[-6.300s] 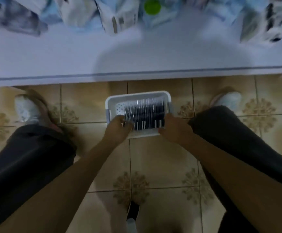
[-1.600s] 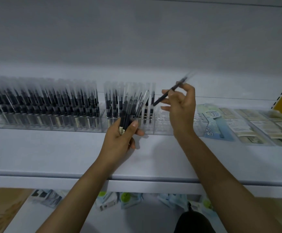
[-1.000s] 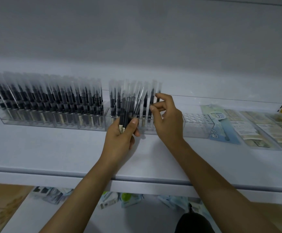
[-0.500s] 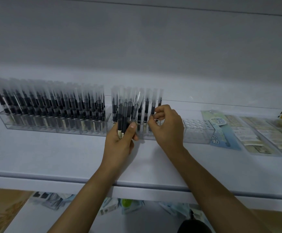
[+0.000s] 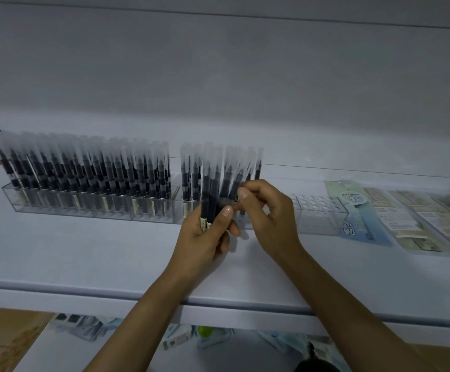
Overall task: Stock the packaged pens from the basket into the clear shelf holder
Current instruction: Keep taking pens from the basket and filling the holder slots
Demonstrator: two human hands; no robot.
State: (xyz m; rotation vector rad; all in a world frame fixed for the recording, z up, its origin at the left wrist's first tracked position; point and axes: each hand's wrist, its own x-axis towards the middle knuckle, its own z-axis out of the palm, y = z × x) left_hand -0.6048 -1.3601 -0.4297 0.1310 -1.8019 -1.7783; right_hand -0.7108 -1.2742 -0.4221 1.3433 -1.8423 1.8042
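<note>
Nearest, under the shelf edge, a lower shelf [image 5: 44, 345] carries blurred packets [image 5: 181, 339]. Above it, both forearms reach over the white shelf [image 5: 84, 251].

The left hand [image 5: 205, 240] is clenched around a bundle of packaged pens [image 5: 210, 191], held upright with the thumb pressed across its front; the sleeves fan out above the fist. The right hand [image 5: 271, 216] sits just beside it, fingers curled, with thumb and forefinger pinching 1 pen [image 5: 234, 187] at the bundle's right edge.

Directly behind both hands stands the clear holder [image 5: 57, 208], a long row on the shelf. Its left stretch is packed with upright sleeved pens, and a smaller group stands behind the bundle. To the right of the right hand its round sockets show. Further right lie flat stationery packs [image 5: 406, 218], and a plain grey back panel [image 5: 218, 76] closes the shelf.
</note>
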